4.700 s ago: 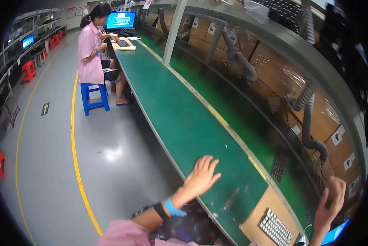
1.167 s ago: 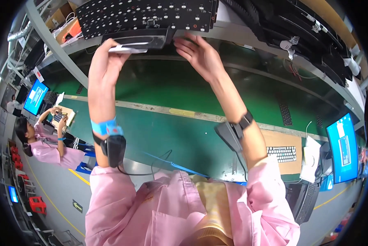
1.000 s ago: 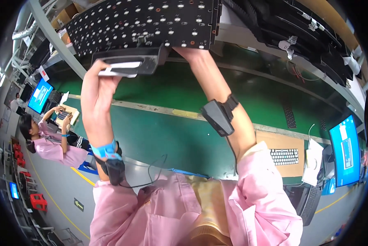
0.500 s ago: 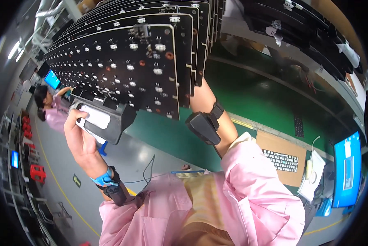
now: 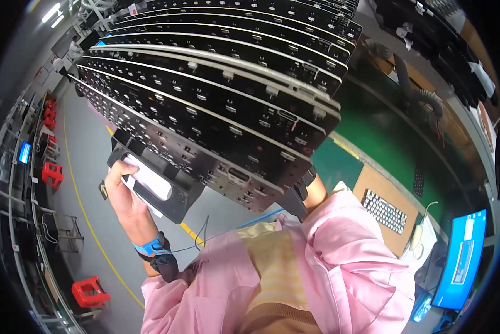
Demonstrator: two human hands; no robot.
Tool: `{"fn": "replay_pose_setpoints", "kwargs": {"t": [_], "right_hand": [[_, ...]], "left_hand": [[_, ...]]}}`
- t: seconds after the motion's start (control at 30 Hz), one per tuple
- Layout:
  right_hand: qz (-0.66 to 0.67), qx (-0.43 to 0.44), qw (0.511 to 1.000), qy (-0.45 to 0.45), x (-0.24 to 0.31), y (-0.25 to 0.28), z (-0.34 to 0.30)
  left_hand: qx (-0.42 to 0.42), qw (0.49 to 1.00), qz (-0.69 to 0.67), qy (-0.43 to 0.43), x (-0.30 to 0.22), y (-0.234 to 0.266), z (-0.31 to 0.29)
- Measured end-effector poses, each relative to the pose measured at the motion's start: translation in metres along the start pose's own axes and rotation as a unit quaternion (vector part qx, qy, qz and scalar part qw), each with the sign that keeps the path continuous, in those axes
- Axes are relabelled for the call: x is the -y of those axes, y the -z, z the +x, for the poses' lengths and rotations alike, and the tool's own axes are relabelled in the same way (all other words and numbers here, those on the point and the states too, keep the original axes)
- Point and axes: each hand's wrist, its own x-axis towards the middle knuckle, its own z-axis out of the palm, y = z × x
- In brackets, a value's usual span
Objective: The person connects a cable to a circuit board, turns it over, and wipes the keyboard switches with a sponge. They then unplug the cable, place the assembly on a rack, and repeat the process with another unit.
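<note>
My left hand (image 5: 124, 192) is closed round the black handle (image 5: 174, 207) of a circuit board rack, its thumb hooked over the edge of the opening. White material shows inside the handle's opening. Above it, several long black circuit boards (image 5: 227, 131) stand on edge in close rows, tilted and fanning away from me. Small white and metal parts dot their faces. My right forearm (image 5: 316, 193) reaches up behind the near boards, a black device strapped at its wrist. The boards hide my right hand, so its fingers do not show.
To the right, a keyboard-like board (image 5: 384, 210) lies on a brown sheet (image 5: 367, 179), near a lit monitor (image 5: 461, 259). Along the left stand red stools (image 5: 90, 292) and metal shelving. A thin cable (image 5: 202, 234) runs from my left wrist strap.
The rack of boards has swung and tilted, so more top edges show and it spreads farther right. My left hand has moved slightly down and right with the handle. My right forearm is more covered.
</note>
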Motion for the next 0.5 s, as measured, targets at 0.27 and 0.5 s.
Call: {"fn": "replay_pose_setpoints", "kwargs": {"t": [0.27,0.5], "right_hand": [[-0.07,0.004,0.993,-0.092,0.031,-0.183,-0.046],[-0.136,-0.157,0.978,-0.035,-0.074,-0.185,-0.116]], "left_hand": [[0.085,0.995,0.032,0.05,0.011,0.106,-0.013],[0.101,0.983,0.132,0.083,0.214,0.201,0.027]]}}
